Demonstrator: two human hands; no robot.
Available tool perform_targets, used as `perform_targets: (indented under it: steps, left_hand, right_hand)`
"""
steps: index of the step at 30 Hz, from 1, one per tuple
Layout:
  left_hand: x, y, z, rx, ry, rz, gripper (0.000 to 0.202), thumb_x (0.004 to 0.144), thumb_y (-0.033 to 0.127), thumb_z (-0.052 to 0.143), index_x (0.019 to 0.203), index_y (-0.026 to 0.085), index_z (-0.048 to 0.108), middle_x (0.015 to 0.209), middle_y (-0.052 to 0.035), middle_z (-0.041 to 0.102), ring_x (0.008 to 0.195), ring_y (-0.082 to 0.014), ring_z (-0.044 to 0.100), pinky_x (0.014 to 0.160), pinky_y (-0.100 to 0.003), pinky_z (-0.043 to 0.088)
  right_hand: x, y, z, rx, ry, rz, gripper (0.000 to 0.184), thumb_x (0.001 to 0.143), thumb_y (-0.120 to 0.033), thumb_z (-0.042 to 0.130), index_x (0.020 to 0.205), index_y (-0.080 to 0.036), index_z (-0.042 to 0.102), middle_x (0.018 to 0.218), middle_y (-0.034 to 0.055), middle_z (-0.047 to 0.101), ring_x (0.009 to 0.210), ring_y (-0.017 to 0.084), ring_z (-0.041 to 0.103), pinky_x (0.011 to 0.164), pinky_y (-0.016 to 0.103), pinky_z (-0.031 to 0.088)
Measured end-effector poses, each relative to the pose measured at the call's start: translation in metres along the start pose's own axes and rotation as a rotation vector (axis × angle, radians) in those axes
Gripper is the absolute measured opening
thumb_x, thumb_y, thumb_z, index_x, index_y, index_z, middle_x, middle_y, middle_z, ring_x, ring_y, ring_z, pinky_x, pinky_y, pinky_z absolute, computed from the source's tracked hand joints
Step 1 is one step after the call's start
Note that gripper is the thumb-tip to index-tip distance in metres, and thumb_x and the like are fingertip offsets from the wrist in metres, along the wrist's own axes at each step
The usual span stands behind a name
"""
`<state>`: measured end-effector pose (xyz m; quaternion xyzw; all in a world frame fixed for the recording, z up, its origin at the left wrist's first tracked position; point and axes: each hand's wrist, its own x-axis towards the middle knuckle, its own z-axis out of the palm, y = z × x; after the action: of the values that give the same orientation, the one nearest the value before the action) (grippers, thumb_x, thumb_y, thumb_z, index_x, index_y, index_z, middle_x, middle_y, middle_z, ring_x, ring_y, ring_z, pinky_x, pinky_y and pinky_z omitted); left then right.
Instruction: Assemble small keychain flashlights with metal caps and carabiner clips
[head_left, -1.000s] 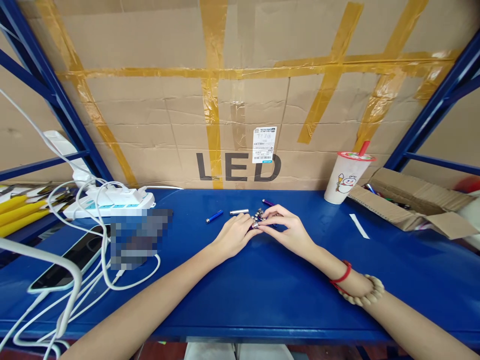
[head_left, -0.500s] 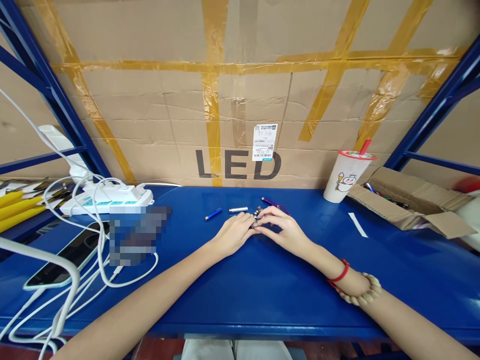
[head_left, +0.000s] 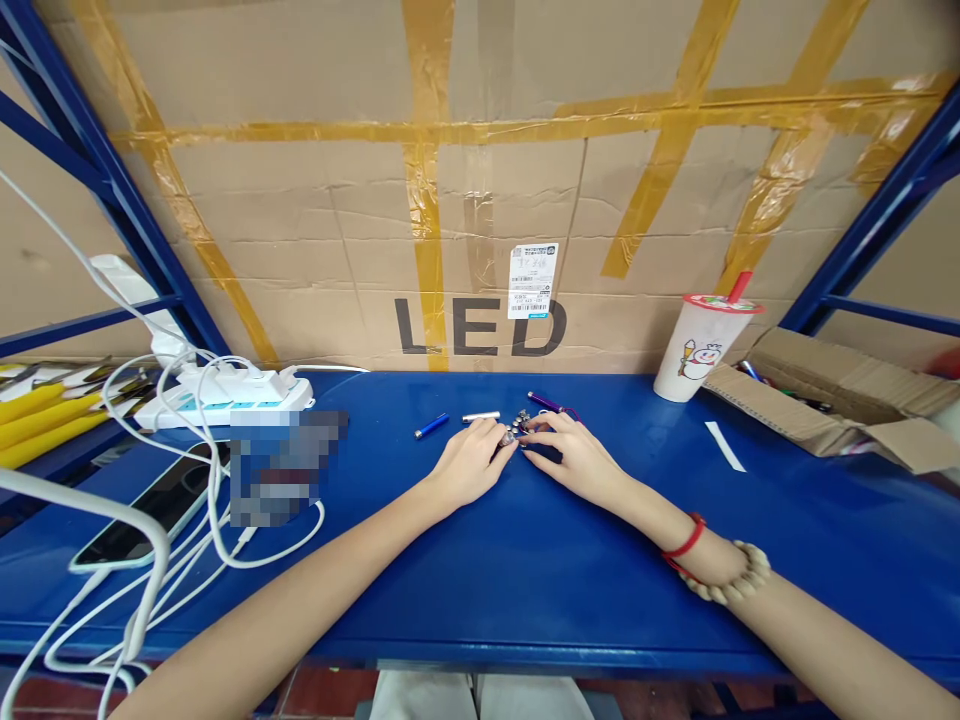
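Small metal pieces (head_left: 522, 417) — where are they?

On the blue surface (head_left: 465, 580), clustered between the left hand (head_left: 466, 468) and the right hand (head_left: 581, 465), by the fingertips.

And the left grip?

Narrow: thumb and forefinger pinch a small shiny piece (head_left: 508, 437).

The right grip?

Fingers bent, forefinger and thumb a little apart at the pieces' right edge — I can't tell whether anything sits between them.

Around them?

Beyond the left hand, a blue tube (head_left: 431, 426) on the left and a silver tube (head_left: 481, 416) nearer the pieces; beyond the right hand, a purple tube (head_left: 544, 401). Far right stand a white cup (head_left: 705, 350) and an open cardboard box (head_left: 765, 415), a white paper strip (head_left: 725, 446) lying nearer. On the left, a power strip (head_left: 225, 398) and a phone (head_left: 150, 512) among white cables (head_left: 155, 560).
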<state>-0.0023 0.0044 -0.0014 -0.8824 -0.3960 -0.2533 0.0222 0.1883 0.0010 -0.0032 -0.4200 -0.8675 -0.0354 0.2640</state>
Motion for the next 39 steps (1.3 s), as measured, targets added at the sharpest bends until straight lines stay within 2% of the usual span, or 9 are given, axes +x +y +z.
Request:
perform_targets:
  steps: [8,19,23,26,28,34,39]
  left_hand:
    - [-0.001,0.002,-0.004,-0.013,-0.018,-0.003,0.023,0.092,0.030,0.035,0.079,0.016,0.049,0.088,-0.0055,0.057,0.092,-0.0194,0.054,0.081,-0.032,0.046]
    - [-0.002,0.001,-0.002,-0.020,0.005,0.033,0.027,0.093,0.031,0.032,0.079,0.016,0.050,0.086,-0.0049,0.056,0.084,-0.0172,0.053,0.075,-0.030,0.046]
    - [-0.002,0.001,-0.002,-0.035,0.001,0.033,0.026,0.093,0.031,0.032,0.086,0.016,0.052,0.089,-0.0054,0.057,0.085,-0.0174,0.053,0.077,-0.030,0.046]
    - [-0.002,0.000,-0.001,-0.052,-0.012,0.038,0.024,0.093,0.029,0.033,0.092,0.016,0.052,0.091,-0.0058,0.057,0.087,-0.0177,0.053,0.079,-0.031,0.046]
    - [-0.002,0.000,-0.001,-0.050,-0.026,0.045,0.023,0.093,0.029,0.034,0.093,0.015,0.052,0.092,-0.0061,0.057,0.087,-0.0180,0.053,0.079,-0.031,0.046]
    - [-0.001,0.000,-0.003,-0.025,-0.073,0.071,0.021,0.092,0.028,0.035,0.089,0.016,0.052,0.089,-0.0053,0.057,0.085,-0.0185,0.053,0.075,-0.031,0.046]
    - [-0.001,0.000,-0.005,-0.018,-0.100,0.087,0.018,0.092,0.025,0.036,0.088,0.016,0.051,0.090,-0.0053,0.057,0.084,-0.0184,0.052,0.074,-0.031,0.046]
  right_hand:
    - [0.000,0.003,0.003,0.029,0.022,0.023,0.013,0.081,-0.027,0.055,0.085,-0.025,0.068,0.102,0.0034,0.059,0.096,0.019,0.055,0.084,0.035,0.047]
    - [0.000,0.003,0.005,0.108,0.044,0.051,0.009,0.079,-0.026,0.058,0.081,-0.023,0.066,0.098,0.0035,0.060,0.092,0.019,0.058,0.079,0.035,0.050]
    - [0.002,-0.003,0.000,0.202,0.186,0.061,0.011,0.080,-0.029,0.058,0.083,-0.022,0.066,0.094,0.0041,0.061,0.087,0.018,0.059,0.076,0.032,0.051]
    - [0.003,-0.011,-0.005,0.280,0.311,0.016,0.012,0.081,-0.030,0.058,0.083,-0.021,0.067,0.088,0.0049,0.060,0.084,0.017,0.059,0.076,0.030,0.051]
    - [0.003,-0.014,-0.007,0.296,0.345,-0.037,0.011,0.081,-0.027,0.058,0.084,-0.021,0.067,0.088,0.0051,0.059,0.083,0.016,0.058,0.076,0.030,0.051]
    - [0.002,-0.015,-0.005,0.300,0.367,-0.169,0.012,0.081,-0.021,0.059,0.089,-0.021,0.067,0.093,0.0058,0.057,0.078,0.014,0.057,0.071,0.029,0.052]
    - [0.002,-0.012,-0.005,0.336,0.333,-0.201,0.010,0.080,-0.022,0.060,0.085,-0.020,0.068,0.092,0.0059,0.056,0.081,0.014,0.056,0.072,0.029,0.051]
